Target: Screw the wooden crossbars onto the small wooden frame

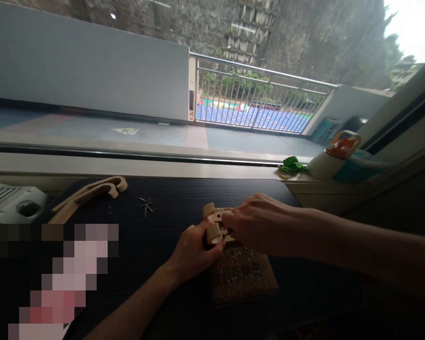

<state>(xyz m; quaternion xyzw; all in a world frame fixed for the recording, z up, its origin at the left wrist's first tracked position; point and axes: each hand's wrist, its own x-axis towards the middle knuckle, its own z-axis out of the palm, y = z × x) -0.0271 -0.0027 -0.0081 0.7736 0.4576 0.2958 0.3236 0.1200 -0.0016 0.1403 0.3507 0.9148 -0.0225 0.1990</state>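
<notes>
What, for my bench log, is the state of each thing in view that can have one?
Left hand: fingers gripping pale wood
Right hand: fingers curled at pale wood, grip partly hidden
Pale wood: held at the block's far end
Block: lying on the table
Nails: loose, scattered
Curved wood: unheld
Bottle: standing, open or closed unclear

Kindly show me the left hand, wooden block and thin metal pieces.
Left hand [194,248]: head view, back of hand.
Wooden block [242,275]: head view, upper face.
Thin metal pieces [146,205]: head view, pile's middle.
</notes>
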